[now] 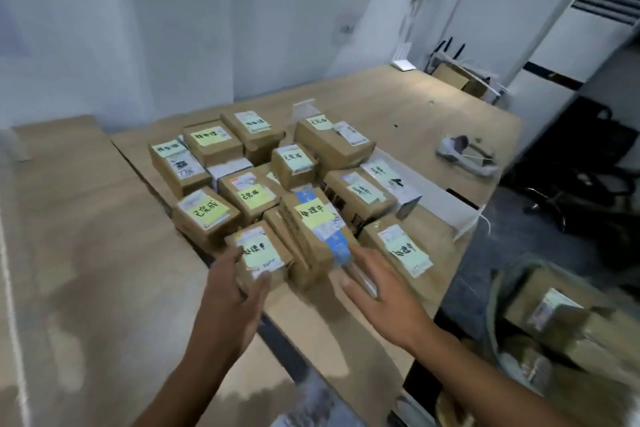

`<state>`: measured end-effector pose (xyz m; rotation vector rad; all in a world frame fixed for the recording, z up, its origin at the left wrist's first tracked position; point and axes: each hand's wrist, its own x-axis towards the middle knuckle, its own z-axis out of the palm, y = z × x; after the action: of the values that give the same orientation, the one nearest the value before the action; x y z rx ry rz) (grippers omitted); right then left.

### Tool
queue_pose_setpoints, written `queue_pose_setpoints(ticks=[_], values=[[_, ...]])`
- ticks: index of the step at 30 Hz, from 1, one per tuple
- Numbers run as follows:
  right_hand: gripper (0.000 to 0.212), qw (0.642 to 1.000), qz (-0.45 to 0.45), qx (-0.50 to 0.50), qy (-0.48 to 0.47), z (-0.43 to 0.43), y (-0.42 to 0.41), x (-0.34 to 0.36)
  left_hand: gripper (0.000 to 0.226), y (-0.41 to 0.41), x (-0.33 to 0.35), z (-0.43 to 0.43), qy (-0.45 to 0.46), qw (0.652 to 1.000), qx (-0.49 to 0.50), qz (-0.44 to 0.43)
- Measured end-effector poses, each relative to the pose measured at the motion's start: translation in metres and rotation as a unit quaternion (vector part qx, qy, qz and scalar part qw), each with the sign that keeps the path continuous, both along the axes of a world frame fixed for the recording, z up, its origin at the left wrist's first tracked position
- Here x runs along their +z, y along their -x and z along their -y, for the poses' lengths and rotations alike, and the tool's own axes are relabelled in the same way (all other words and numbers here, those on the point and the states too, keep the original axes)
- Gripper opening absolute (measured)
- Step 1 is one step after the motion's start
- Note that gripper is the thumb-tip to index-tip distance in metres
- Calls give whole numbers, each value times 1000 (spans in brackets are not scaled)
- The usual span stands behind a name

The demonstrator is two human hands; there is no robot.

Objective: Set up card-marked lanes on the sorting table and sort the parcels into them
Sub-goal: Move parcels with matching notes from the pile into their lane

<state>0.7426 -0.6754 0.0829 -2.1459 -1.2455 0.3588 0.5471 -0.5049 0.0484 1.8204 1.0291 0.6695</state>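
Several brown cardboard parcels, each with a yellow or green handwritten note, stand packed together on the wooden sorting table [433, 107]. My left hand [232, 295] holds the nearest small parcel [258, 255] at its front left corner, thumb on top and fingers on its side. To its right a taller parcel with blue tape [317, 230] leans against the others. My right hand [377, 284] lies flat with straight fingers against that parcel's near end. Another noted parcel [401, 250] sits at the table's right edge.
A white scanner-like device [464, 152] lies on the far right of the table. A clear card stand [306, 109] rises behind the parcels. A sack with more parcels [561, 319] sits on the floor at right. A second wooden table [86, 218] adjoins on the left.
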Motion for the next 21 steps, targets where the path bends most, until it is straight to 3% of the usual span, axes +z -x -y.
queue_pose_setpoints(ticks=[3,7,21], values=[[46,1000,-1,0,-9,35,-50,-7,64,-56,-7,47,29,1000,6,10],[64,1000,-12,16,11,32,-91,-23,63,-99,-15,70,22,1000,21,-4],[71,995,-30,33,93,-114,-174,-121,44,-216,-91,-5,48,993,95,-42]])
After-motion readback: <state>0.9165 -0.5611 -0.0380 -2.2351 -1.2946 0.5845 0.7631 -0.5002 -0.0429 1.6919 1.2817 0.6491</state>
